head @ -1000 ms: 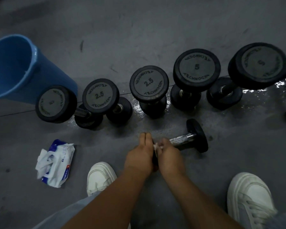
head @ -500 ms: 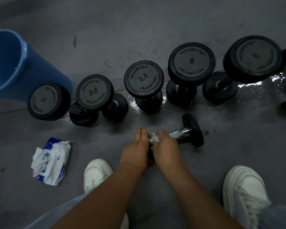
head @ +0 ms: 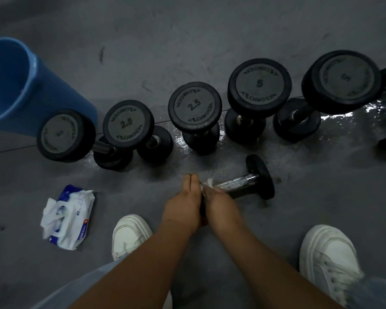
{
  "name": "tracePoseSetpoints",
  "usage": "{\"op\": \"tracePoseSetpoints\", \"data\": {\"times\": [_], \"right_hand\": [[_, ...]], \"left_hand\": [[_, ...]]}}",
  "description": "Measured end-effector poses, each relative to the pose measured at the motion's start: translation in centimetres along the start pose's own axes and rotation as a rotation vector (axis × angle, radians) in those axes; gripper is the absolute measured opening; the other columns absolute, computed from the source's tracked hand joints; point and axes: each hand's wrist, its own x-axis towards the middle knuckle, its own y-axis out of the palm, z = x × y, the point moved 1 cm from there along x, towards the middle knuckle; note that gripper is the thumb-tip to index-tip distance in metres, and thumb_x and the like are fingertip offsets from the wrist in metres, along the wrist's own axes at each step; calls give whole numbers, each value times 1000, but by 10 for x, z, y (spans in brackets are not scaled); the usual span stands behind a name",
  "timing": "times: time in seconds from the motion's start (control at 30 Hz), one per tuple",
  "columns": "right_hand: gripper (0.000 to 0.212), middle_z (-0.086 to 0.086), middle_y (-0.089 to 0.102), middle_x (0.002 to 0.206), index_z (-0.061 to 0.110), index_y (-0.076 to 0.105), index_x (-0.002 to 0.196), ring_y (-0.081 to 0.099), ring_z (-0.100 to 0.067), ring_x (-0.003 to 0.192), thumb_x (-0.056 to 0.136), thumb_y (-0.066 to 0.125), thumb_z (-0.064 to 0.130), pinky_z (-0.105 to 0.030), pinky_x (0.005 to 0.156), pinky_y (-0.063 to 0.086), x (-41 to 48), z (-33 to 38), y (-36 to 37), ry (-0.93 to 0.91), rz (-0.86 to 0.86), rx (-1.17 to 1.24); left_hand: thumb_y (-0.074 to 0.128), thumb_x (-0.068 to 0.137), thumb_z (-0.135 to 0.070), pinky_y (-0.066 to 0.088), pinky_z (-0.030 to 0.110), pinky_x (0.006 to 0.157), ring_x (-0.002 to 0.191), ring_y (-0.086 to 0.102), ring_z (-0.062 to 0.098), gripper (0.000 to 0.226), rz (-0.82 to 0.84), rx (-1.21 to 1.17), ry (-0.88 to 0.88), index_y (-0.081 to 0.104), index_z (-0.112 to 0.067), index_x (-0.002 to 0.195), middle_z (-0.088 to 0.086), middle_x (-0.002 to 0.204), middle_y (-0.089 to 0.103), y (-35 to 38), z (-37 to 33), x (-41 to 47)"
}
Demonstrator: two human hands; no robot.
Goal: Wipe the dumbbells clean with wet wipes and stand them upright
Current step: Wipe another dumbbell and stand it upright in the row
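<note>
- The right hand (head: 221, 206) is curled round the near end of the handle of a black round-headed dumbbell with a chrome handle (head: 239, 185), with a crumpled white wet wipe (head: 206, 185) pinched between its fingers and the metal.
- The left hand (head: 183, 201) lies just beside it, fingers straight and together, laid against the dumbbell's near head (that head is mostly hidden between the two hands).
- This dumbbell lies on its side on the grey floor (head: 210, 41), its far head pointing up and to the right, between the person's feet and the row behind.
- Behind it, five black dumbbells stand on end in a row: an unreadable one (head: 62, 134), two marked 2.5 (head: 127, 124) (head: 194, 107) and two marked 5 (head: 259, 84) (head: 341, 80).
- A wet sheen (head: 354, 114) shows on the floor around the row's right part.
- A white and blue pack of wipes (head: 69, 217) lies to the left, well apart from the hands.
- A blue plastic bucket (head: 54, 97) stands at far left, just behind the leftmost dumbbell.
- White sneakers (head: 129, 235) (head: 328, 257) flank the forearms.
</note>
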Motion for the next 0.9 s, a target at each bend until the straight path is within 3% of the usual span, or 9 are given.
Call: {"op": "tracePoseSetpoints", "data": {"times": [0.13, 0.23, 0.3, 0.4, 0.5, 0.6, 0.77, 0.9], "right_hand": [[29, -2, 61, 114, 22, 63, 116, 60, -20, 100, 98, 41, 29, -25, 78, 43, -11, -10, -2, -14, -52, -26], [20, -3, 67, 107, 22, 68, 98, 62, -13, 93, 95, 50, 15, -19, 80, 46, -10, -7, 3, 22, -196, 179], [18, -1, 69, 100, 26, 63, 87, 65, -16, 95, 93, 53, 12, -20, 75, 45, -8, -10, 4, 119, -137, 274], [15, -4, 69, 102, 18, 70, 95, 65, -22, 97, 91, 55, 18, -22, 72, 42, -3, -15, -1, 208, -1, 30], [15, -6, 65, 94, 15, 70, 89, 62, -21, 89, 89, 56, 21, -22, 69, 36, 0, -4, -10, 104, -162, 21], [12, -6, 60, 93, 14, 65, 89, 59, -22, 85, 91, 54, 19, -29, 74, 43, 2, 9, -9, 38, -289, 74], [10, -8, 69, 99, 16, 65, 93, 65, -25, 96, 88, 57, 20, -29, 79, 50, 3, -1, -14, 199, -43, -118], [19, -9, 67, 90, 15, 60, 88, 63, -28, 88, 96, 48, 27, -29, 69, 41, 7, 8, -14, 86, -283, 36]], "left_hand": [[78, 73, -41, 42, 31, 64, 94, 66, 27, 100, 2, -22, -15, 17, -16, 148, 0, 156, 15, -3, -3, -1], [78, 73, -43, 40, 30, 61, 91, 65, 24, 99, -27, -31, -25, 16, -17, 147, -1, 154, 16, 0, -4, -4], [78, 72, -41, 43, 31, 63, 92, 65, 26, 102, -22, -24, -21, 15, -17, 149, 0, 157, 12, 1, -4, -5], [80, 68, -38, 48, 35, 69, 96, 65, 28, 108, 9, -9, -30, 13, -17, 150, 1, 158, 8, 1, -2, -2], [81, 68, -38, 44, 33, 63, 92, 66, 27, 104, -1, -22, -19, 16, -18, 146, 0, 155, 14, 3, 0, 0], [79, 72, -37, 39, 31, 60, 90, 66, 26, 95, -22, -22, -6, 19, -19, 143, 0, 154, 18, 3, 1, -1], [82, 67, -38, 49, 35, 68, 93, 65, 27, 107, -16, -1, -5, 14, -18, 147, 1, 156, 13, 3, 1, 0], [81, 69, -37, 47, 34, 66, 93, 66, 27, 103, -24, 0, -19, 16, -18, 147, 0, 155, 16, 3, 0, -1]]}}
